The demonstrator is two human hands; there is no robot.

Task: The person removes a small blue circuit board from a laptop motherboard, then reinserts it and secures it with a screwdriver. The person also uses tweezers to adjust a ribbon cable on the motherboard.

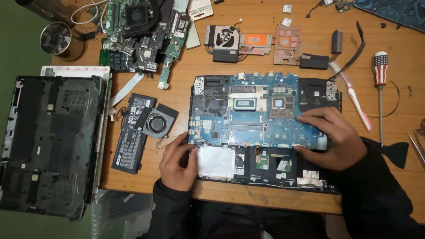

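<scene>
An opened laptop base (265, 175) lies on the wooden table (398, 106) in front of me, with a blue motherboard (252, 117) set in it. My left hand (178, 161) grips the lower left edge of the motherboard, by the black chassis rim. My right hand (333, 138) rests on the motherboard's lower right corner, fingers curled over its edge. A white panel (216, 161) shows in the base just right of my left hand.
A black battery (131, 132) with a round fan (157, 123) on it lies left of the base. A laptop bottom cover (48, 141) sits at far left. Behind are a fan with copper heat pipes (239, 42), circuit boards (141, 35), a toothbrush (354, 97) and a screwdriver (380, 88).
</scene>
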